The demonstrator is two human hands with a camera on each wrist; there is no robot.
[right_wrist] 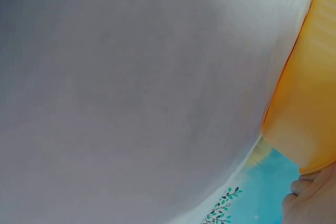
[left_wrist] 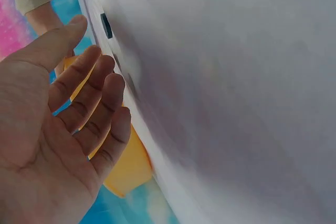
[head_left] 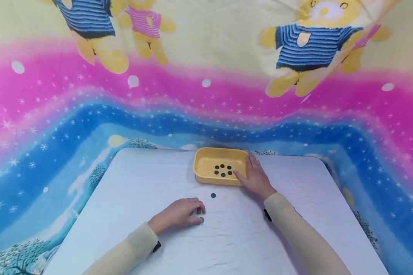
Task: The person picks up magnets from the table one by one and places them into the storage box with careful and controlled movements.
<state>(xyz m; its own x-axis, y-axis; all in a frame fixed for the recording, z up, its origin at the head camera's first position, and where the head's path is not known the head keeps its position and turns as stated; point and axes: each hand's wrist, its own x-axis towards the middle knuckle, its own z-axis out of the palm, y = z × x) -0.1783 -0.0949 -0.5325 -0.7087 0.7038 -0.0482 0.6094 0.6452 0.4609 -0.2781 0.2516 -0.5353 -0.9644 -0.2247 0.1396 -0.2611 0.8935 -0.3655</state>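
A yellow rectangular container (head_left: 203, 178) stands at the back of the white table, several small dark round discs (head_left: 223, 175) lying on its floor. My right hand (head_left: 258, 179) holds its right end, thumb over the wall and fingers along the outside. In the right wrist view, the fingers (right_wrist: 296, 192) show only at the lower corner beside the container (right_wrist: 310, 93). My left hand (head_left: 180, 214) hovers low over the table, fingers loosely bent and palm bare in the left wrist view. Just by its thumb tip is one disc (left_wrist: 106, 25). Another disc (head_left: 213, 195) lies between that hand and the container.
White cloth covers the table (head_left: 141, 175). Behind and beside it hangs a printed curtain (head_left: 206, 110) with bears and snowflakes, close to the container's back wall. Both forearms wear light sleeves (head_left: 289, 217) with dark wrist devices.
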